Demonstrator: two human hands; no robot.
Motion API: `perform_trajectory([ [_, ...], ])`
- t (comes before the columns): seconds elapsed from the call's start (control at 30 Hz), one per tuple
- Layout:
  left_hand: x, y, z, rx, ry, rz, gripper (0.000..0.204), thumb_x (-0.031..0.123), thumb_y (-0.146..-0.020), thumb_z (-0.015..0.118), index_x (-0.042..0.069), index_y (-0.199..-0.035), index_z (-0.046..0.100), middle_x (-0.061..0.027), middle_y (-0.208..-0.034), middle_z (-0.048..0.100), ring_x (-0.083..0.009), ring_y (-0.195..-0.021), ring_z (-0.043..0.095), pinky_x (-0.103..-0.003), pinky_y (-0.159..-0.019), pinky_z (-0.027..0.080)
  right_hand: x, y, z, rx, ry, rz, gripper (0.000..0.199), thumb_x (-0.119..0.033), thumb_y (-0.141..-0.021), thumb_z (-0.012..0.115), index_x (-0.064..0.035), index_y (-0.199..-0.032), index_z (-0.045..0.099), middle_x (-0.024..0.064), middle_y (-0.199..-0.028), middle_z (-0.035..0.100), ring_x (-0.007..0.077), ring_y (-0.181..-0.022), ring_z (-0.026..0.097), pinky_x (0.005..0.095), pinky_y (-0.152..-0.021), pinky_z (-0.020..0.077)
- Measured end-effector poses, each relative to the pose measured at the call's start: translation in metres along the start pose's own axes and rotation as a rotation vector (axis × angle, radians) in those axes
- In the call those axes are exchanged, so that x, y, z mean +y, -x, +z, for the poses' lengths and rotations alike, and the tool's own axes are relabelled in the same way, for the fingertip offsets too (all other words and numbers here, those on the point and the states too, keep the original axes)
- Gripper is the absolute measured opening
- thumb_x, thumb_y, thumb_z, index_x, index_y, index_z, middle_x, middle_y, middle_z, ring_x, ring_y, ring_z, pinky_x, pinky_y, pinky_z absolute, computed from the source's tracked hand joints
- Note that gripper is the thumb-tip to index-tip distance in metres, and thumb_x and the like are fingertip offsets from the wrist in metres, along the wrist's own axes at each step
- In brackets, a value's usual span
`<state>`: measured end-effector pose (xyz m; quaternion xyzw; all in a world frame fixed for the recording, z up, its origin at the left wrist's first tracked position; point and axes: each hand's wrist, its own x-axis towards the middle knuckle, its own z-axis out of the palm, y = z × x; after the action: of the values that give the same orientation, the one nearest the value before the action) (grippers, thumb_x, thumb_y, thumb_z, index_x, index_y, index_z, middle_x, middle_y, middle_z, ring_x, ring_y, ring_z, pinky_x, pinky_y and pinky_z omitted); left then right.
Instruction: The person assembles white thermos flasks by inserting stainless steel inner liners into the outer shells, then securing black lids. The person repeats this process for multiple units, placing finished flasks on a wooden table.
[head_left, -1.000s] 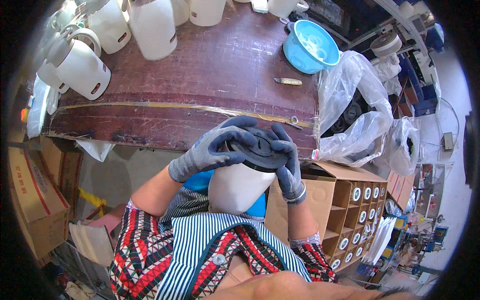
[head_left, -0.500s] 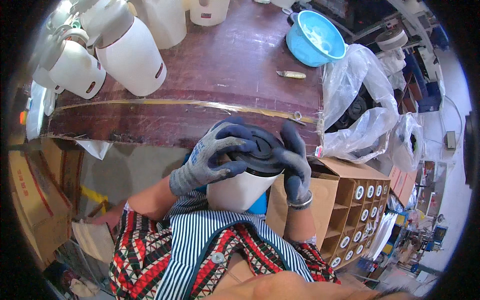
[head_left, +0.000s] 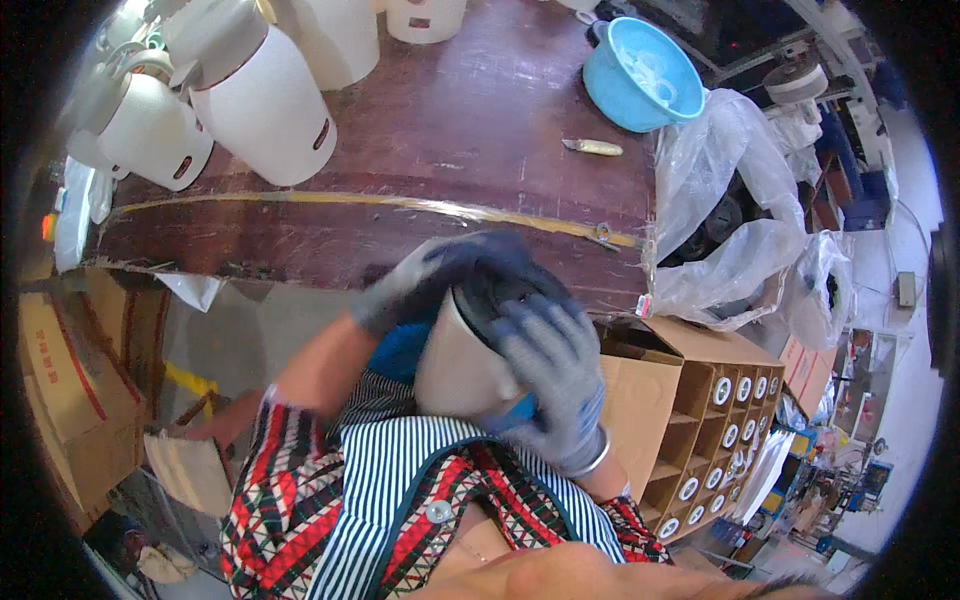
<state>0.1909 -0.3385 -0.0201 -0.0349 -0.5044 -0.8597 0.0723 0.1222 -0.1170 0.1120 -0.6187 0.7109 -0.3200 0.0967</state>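
Note:
A white jug body (head_left: 455,365) with a round black lid (head_left: 500,290) rests tilted in my lap, against the striped apron (head_left: 385,470). My left hand (head_left: 430,275), in a grey and blue work glove, is curled over the far left of the lid and smeared by motion. Gloved the same way, my right hand (head_left: 555,370) wraps the jug's right side, its fingers reaching up to the lid's rim. Part of the lid is hidden under both hands. Something blue (head_left: 400,350) shows beneath the jug.
Several white jugs (head_left: 265,110) stand on the dark red table (head_left: 450,150) at far left. Toward the right lie a knife (head_left: 597,147), a small metal ring piece (head_left: 603,235), a blue basin (head_left: 640,85), a plastic bag of black parts (head_left: 720,215) and a partitioned carton (head_left: 690,400).
My right hand has moved down from the lid's right edge onto the jug's side. My left hand has shifted over the lid's far side, and the jug's tilt has changed.

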Motion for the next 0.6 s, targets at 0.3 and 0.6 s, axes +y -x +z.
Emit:
perform_trajectory([
  [0.3, 0.033, 0.015, 0.019, 0.05, -0.498, 0.023, 0.049, 0.026, -0.107, 0.049, -0.002, -0.148, 0.052, -0.0155, -0.152, 0.053, -0.0251, -0.142, 0.049, -0.038, -0.119, 0.039, 0.082, 0.045, -0.002, 0.094, -0.07, 0.032, 0.073, -0.062, -0.089, 0.063, -0.0045, -0.133, 0.064, 0.0207, -0.143, 0.06, 0.0414, -0.132, 0.056, 0.0547, -0.113, 0.0408],
  [0.6, 0.003, -0.003, -0.022, 0.138, 0.087, -0.304, 0.046, 0.021, -0.107, 0.048, -0.004, -0.145, 0.053, -0.0184, -0.15, 0.054, -0.0273, -0.137, 0.054, -0.042, -0.118, 0.042, 0.071, -0.004, -0.032, -0.231, -0.007, -0.191, 0.077, -0.059, -0.087, 0.065, -0.0025, -0.139, 0.059, 0.0227, -0.143, 0.058, 0.0426, -0.133, 0.054, 0.0569, -0.113, 0.039],
])
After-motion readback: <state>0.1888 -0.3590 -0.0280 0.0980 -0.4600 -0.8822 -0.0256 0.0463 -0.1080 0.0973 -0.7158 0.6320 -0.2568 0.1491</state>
